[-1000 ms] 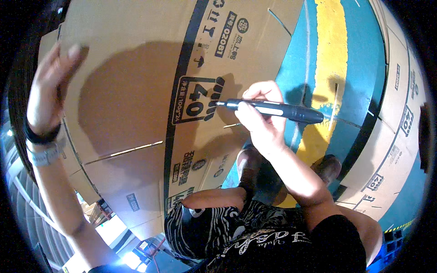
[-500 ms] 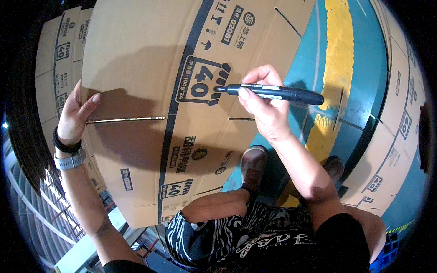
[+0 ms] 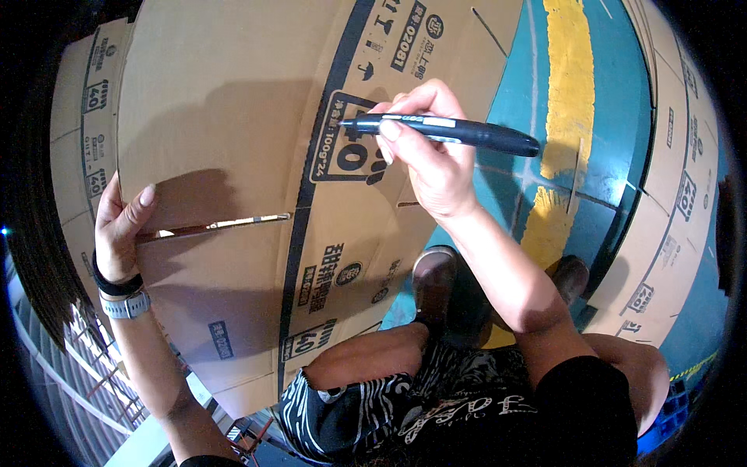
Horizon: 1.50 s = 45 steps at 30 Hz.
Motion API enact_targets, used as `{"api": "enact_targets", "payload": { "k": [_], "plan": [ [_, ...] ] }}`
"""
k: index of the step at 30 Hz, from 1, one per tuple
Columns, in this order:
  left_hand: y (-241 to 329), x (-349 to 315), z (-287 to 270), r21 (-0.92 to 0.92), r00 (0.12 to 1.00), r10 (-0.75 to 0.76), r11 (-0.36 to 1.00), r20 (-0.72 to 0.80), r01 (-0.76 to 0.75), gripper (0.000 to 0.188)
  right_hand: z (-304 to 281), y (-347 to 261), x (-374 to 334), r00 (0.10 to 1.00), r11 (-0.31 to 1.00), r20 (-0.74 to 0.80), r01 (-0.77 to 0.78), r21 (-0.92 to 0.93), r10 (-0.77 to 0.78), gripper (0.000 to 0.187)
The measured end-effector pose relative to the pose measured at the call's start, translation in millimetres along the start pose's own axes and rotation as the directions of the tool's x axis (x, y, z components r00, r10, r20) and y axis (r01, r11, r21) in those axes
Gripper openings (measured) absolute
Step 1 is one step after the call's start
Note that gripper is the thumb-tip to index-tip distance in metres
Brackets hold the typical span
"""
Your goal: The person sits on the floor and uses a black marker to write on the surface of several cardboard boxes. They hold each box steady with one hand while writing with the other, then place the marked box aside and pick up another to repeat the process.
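Note:
A large flat brown cardboard sheet (image 3: 226, 148), printed in black and cut with slots, spreads out in front of me. At its left edge my left hand (image 3: 120, 226) is closed, thumb on the near face and the other fingers mostly hidden behind; a grey watch and dark band circle that wrist. My right hand (image 3: 432, 152) pinches a black marker pen (image 3: 490, 137) between thumb and fingers. The marker's tip points left over the printed box on the dark stripe; whether it touches the cardboard I cannot tell.
More printed cardboard (image 3: 665, 202) stands at the right, with another stack (image 3: 74, 140) at the far left. The green floor (image 3: 615, 140) carries a worn yellow stripe (image 3: 568, 101). My shoes (image 3: 434, 280) are below the sheet's right edge. A blue plastic crate (image 3: 665, 420) sits at lower right.
My right hand has moved left and slightly up with the marker, across the printed box. The sheet's left edge has shifted left and tilted slightly, my left hand moving down with it.

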<state>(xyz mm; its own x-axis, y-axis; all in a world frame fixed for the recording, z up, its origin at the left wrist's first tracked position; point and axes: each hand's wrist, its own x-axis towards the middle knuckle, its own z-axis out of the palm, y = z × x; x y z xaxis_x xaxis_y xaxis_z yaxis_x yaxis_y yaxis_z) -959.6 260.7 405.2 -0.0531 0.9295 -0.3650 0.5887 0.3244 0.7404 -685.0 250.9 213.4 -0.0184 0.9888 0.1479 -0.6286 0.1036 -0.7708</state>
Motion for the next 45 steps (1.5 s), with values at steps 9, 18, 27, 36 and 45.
{"api": "enact_targets", "payload": {
  "k": [9,18,27,36,45],
  "plan": [
    [4.8,-14.2,-59.8,-0.163,0.982,0.053,0.983,-0.183,-0.084,0.054,6.2,-43.8,21.4,0.964,0.962,0.005,0.264,0.067,-0.265,0.016],
    [43.8,-14.3,-30.4,-0.167,0.994,0.077,0.982,-0.077,-0.089,0.06,4.6,-76.2,34.3,0.891,0.886,0.07,0.454,-0.093,-0.449,0.015],
    [74.4,-22.9,7.7,-0.234,0.987,0.159,0.959,-0.021,-0.16,0.055,-3.9,-89.8,33.3,0.894,0.864,0.079,0.447,-0.234,-0.441,0.011],
    [72.0,-20.0,1.2,-0.22,0.983,0.181,0.958,-0.024,-0.181,0.055,-5.3,-91.1,31.0,0.897,0.865,0.062,0.438,-0.245,-0.437,0.012],
    [82.4,-22.2,9.8,-0.183,0.988,0.154,0.972,0.02,-0.147,0.057,-6.9,-88.0,32.9,0.882,0.848,0.083,0.469,-0.248,-0.464,0.011]
  ]
}}
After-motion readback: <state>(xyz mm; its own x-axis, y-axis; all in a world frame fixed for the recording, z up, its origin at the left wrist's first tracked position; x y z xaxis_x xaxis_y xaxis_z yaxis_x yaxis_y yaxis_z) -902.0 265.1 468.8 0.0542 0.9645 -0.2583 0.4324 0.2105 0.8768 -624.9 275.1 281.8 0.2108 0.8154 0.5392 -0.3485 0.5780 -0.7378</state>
